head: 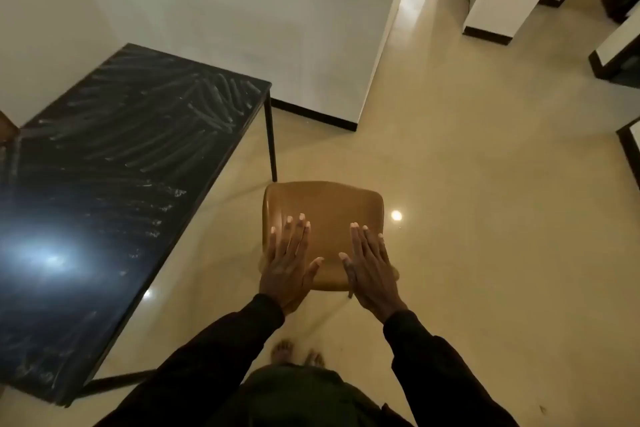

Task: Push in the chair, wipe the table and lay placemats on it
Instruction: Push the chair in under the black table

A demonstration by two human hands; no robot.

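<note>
**Both hands flat over chair seat, chair outside the table**

I see the chair (325,215) from straight above: a tan-brown padded seat, a smooth rounded square with a slight sheen. It stands on the cream floor (467,184) just beside the table's corner leg (272,139), not under the top.

The seat is near-square, so I can't call a long axis. Its far edge faces the leg and its near edge faces me. I can't tell front from back.

Left hand (289,263) and right hand (372,270) are side by side over the near half, palms down, fingers straight and spread, gripping nothing. I can't confirm contact.

The table (121,149) is black and glossy with pale smear streaks. Its long axis runs away from me, on my left.
</note>
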